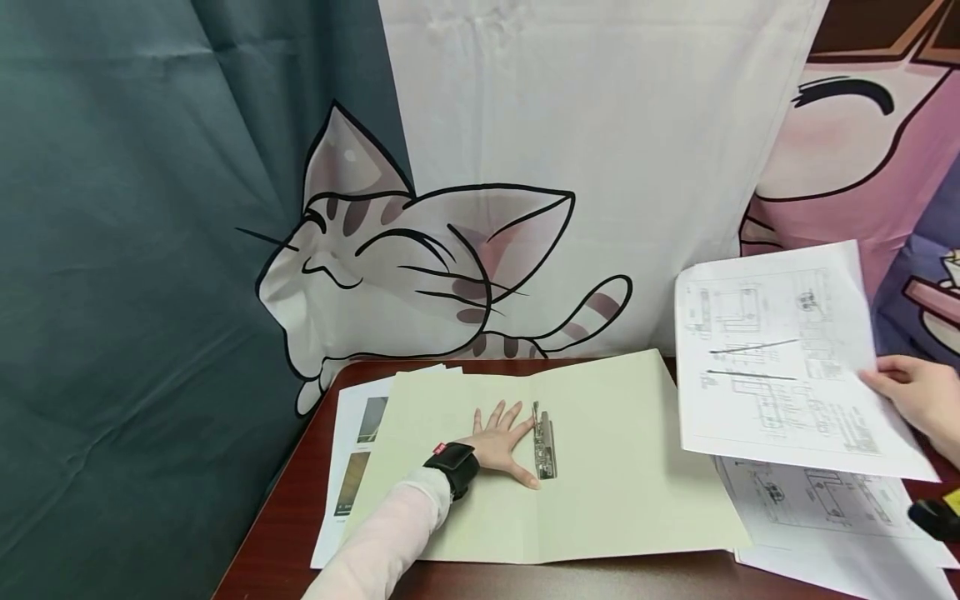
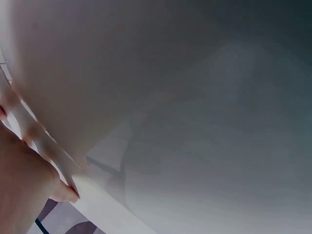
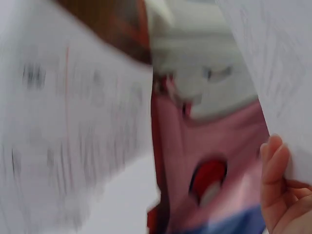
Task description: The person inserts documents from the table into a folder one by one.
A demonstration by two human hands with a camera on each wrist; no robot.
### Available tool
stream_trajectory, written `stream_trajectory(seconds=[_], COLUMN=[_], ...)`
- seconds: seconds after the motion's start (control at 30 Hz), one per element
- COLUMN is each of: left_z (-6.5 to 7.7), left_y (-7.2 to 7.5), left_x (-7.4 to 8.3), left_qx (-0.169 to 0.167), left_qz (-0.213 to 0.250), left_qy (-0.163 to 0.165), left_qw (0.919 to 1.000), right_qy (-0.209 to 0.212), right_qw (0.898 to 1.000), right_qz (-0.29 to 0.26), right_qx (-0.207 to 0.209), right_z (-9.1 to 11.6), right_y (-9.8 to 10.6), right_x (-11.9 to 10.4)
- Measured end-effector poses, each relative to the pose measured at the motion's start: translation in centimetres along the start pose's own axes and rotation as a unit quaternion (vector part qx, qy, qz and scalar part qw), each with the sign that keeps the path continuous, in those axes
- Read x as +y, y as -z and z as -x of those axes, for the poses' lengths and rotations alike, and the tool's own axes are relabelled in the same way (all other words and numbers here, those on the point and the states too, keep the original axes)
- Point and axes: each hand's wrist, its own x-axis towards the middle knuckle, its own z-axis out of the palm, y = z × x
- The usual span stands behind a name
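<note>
Spread flat, my left hand (image 1: 498, 443) rests on the left half of an unfolded cream folder (image 1: 615, 467). Its fingertips reach close to the metal clip (image 1: 545, 444) near the folder's middle crease. At the right, my right hand (image 1: 918, 396) pinches the edge of a printed drawing sheet (image 1: 780, 333), lifted and tilted above the table. Fingers (image 3: 275, 165) and the sheet's edge show in the right wrist view. In the left wrist view, the left hand (image 2: 29, 180) lies at the lower left; the rest is blurred.
More drawing sheets (image 1: 832, 525) lie on the dark red table (image 1: 262, 550) under the raised sheet. A paper with pictures (image 1: 352, 467) sticks out beneath the folder's left side. A cartoon-printed curtain (image 1: 637, 125) hangs behind the table.
</note>
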Motion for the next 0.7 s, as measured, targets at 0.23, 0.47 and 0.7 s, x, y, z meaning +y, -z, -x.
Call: stream_trajectory(seconds=[0.23, 0.47, 0.7], left_z=[-0.2, -0.1, 0.3], left_y=[-0.1, 0.1, 0.0], left_x=[-0.1, 0.0, 0.0], left_qx=[0.004, 0.005, 0.005], left_qz=[-0.003, -0.005, -0.002], left_qy=[-0.004, -0.005, -0.002], left_qw=[1.0000, 1.0000, 1.0000], right_qy=[0.052, 0.073, 0.037], right_qw=[0.995, 0.983, 0.973], right_qz=[-0.015, -0.063, -0.072], right_qx=[-0.081, -0.158, -0.214], right_z=[0.9, 2.4, 3.8], right_y=[-2.3, -6.0, -9.7], right_x=[-5.4, -8.5, -9.8])
